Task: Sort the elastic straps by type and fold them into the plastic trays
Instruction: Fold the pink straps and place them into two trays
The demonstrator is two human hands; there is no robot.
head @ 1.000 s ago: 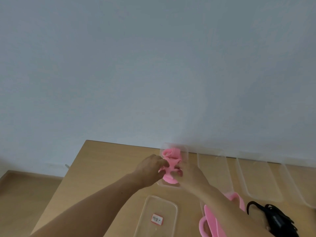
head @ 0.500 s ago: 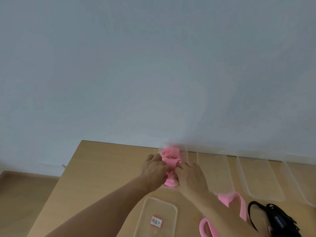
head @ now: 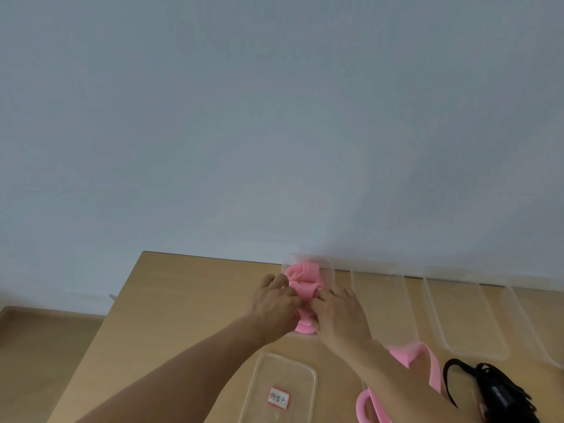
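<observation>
Folded pink straps (head: 305, 283) lie in the leftmost tray (head: 331, 266) at the far edge of the tabletop (head: 183, 300). The left hand (head: 274, 302) and right hand (head: 339, 314) meet over them, fingers curled onto the nearest fold. A loose pink strap (head: 428, 360) and black straps (head: 497, 395) lie nearer, on the right.

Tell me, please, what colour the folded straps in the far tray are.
The folded straps are pink, best seen in the head view.
</observation>
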